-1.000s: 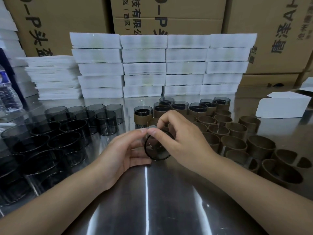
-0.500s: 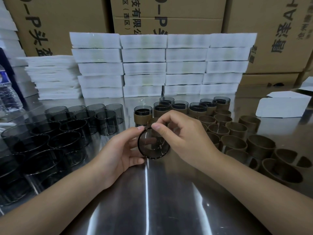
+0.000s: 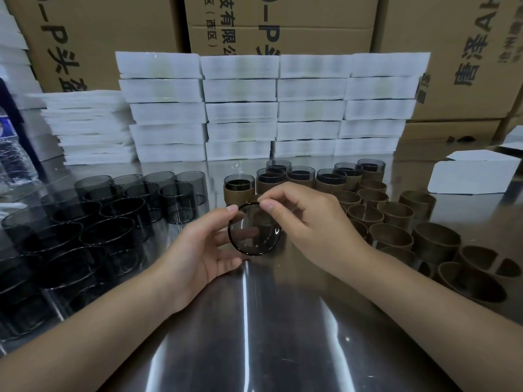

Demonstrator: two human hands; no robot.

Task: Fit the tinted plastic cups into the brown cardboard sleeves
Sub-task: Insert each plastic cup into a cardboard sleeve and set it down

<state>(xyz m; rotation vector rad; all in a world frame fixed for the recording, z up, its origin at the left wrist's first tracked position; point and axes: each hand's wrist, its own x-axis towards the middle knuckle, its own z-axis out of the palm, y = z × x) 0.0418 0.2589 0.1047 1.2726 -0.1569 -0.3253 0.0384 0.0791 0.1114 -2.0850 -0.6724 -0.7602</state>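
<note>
**A:** What are the fingers doing?

**B:** Both sets are clamped on one tinted cup (image 3: pixel 254 232). The left hand (image 3: pixel 203 244) presses its thumb tip on the upper left of the rim and curls its other fingers beneath. The right hand (image 3: pixel 308 222) pinches the top of the rim between thumb and forefinger. One round end of the cup faces the camera, over the steel table (image 3: pixel 254 329).

**A:** Is it in a sleeve?

**B:** I cannot tell. A sliver of brown shows just behind the rim, under the right fingertips.

**A:** And around them?

**B:** Just beyond the fingertips stands a row of sleeved cups (image 3: pixel 239 188). Left of the left hand, the bare cups (image 3: pixel 113 216) stand upright, packed close together. Right of the right hand, the empty sleeves (image 3: pixel 396 213) stand upright, crowded together. Farther beyond the fingers are stacks of white boxes (image 3: pixel 240 111), with cardboard cartons (image 3: pixel 283 24) behind those.
</note>
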